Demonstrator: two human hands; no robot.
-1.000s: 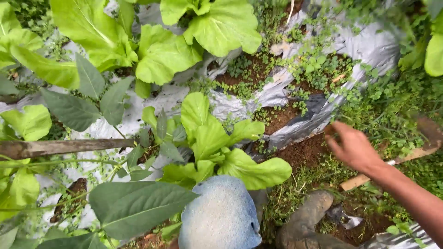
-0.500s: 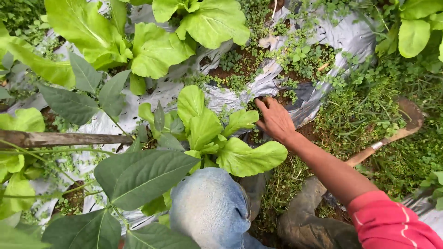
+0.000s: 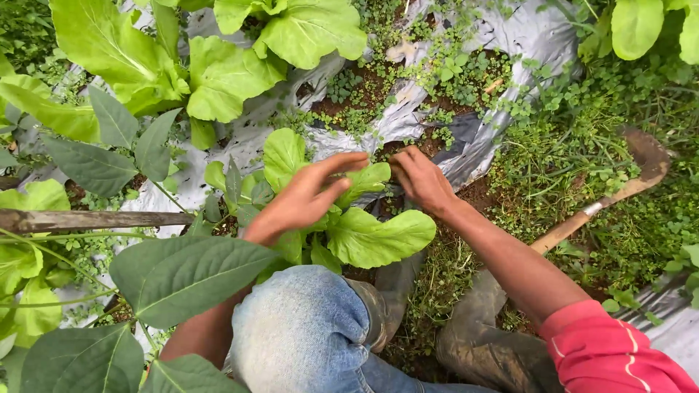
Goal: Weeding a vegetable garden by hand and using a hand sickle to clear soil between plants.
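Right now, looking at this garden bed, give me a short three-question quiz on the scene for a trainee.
1. True or false: the right hand holds the tool lying in the weeds.
2. Which hand rests on the leafy green plant: A) left hand, B) right hand, C) neither?
3. Fill in: the soil around the plants is covered with silver plastic ____.

Key
1. False; the tool lies untouched, and the right hand's fingers reach down at the soil by the plant.
2. A.
3. Sheet.
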